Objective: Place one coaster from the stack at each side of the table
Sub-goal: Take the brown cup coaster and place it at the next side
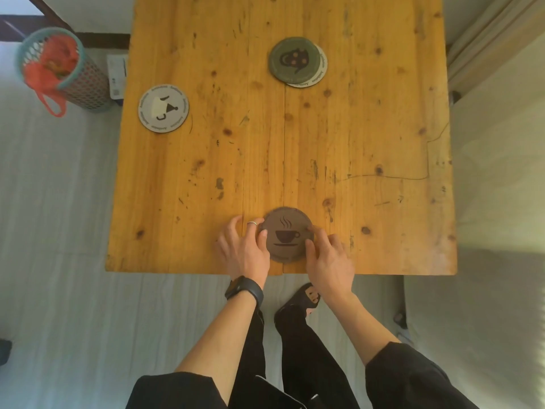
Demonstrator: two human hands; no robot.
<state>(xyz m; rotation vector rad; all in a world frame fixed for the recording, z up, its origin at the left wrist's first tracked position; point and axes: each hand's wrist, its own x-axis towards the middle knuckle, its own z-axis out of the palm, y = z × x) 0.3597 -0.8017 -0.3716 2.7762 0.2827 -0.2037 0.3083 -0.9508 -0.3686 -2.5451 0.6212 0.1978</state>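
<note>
A round brown coaster (286,235) printed with a steaming cup lies flat at the near edge of the wooden table (368,137), about midway along that side. Nothing stands around it; the boards to its left and right are bare, scuffed and knotted, with a seam running up the middle of the top.

Further off, a pale grey coaster (163,108) with dark markings and lettering round its rim sits close to the left edge. Toward the far side, right of centre, is the stack (298,62): a dull green disc on top, with a white one peeking out beneath it at the right and near side. All are thin, flat discs.

Off the table on the left stands a teal mesh basket (63,69) lined with an orange bag.

The left hand (246,249), with a ring and a black wristwatch (244,289), rests its thumb and fingertips on the brown coaster's left rim, fingers spread and loosely curled. The right hand (328,258) touches the right rim the same way, thumb on the top face. Neither hand is closed around it; both press lightly at its edges.
</note>
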